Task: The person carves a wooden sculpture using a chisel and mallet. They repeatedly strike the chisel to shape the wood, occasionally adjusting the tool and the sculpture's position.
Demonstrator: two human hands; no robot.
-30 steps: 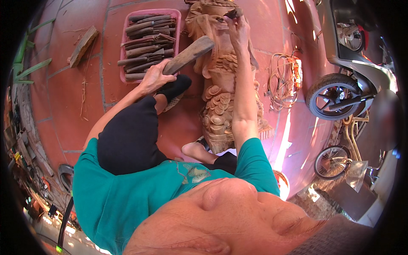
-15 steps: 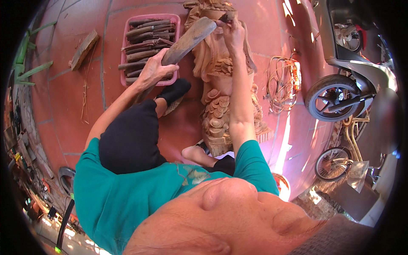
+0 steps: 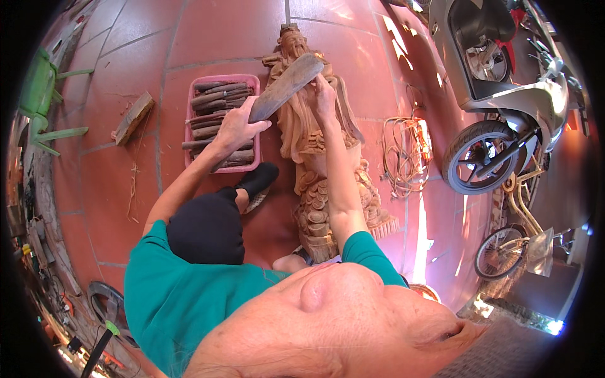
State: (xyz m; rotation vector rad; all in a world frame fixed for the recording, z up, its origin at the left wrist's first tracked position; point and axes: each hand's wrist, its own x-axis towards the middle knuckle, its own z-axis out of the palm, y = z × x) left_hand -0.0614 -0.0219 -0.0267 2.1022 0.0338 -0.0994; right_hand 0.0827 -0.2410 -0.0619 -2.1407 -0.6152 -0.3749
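A carved wooden statue of a bearded figure in robes lies lengthwise on the floor in front of me, its head at the far end. My left hand is closed around the narrow handle of a long, flat wooden mallet. The mallet's broad end slants over the statue's upper body. Close to that end, my right hand is above the statue's chest with its fingers closed; the mallet covers what they hold, if anything. Left of the statue, a pink plastic basket holds several wood-handled carving tools.
A wood block lies on the tiled floor at left, near a green plastic chair. Right of the statue lies a coiled orange cord. A motorbike and a small bicycle wheel stand farther right.
My view has shifted, so the statue's head now shows fully. The mallet now covers the fingertips of my right hand, where a small dark thing showed before. The left hand keeps its grip.
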